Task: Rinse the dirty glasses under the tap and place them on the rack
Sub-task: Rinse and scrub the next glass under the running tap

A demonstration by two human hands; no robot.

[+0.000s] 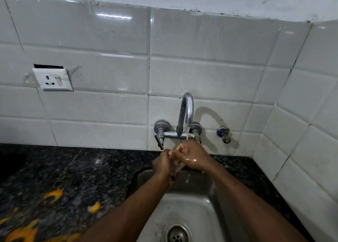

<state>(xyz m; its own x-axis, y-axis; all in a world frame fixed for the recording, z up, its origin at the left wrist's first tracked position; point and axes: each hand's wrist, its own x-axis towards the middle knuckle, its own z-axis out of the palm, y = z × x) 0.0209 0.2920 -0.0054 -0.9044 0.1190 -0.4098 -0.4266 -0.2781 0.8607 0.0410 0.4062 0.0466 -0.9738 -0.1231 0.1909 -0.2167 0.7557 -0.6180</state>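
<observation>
One glass (176,166) is showing, barely: a clear, wet thing mostly hidden between the two hands under the tap, so I am judging its shape loosely. Going left to right: orange scraps (53,196) are lying on the dark speckled counter (91,168), roughly five or six blurred bits, exact count unclear. One wall socket (53,79) is sitting on the tiles above. The left hand (161,164) is curling closed around the near side of the glass, fingers clamped on it. One tap (186,112) is running, one thin stream falling onto the hands. The right hand (192,156) is wrapping over the far side, wet and shiny, also closed on the glass. One small side valve (224,134) is sticking out of the wall further right. One steel sink (206,210) is lying below, with one drain (178,234) at the bottom edge.

Handling, as a guess: the glass is looking light, stiff and fragile, and slippery now that it is wet, so gripping around the body with the whole palm is seeming safer than pinching the rim. No rack and no other glasses are in view.
</observation>
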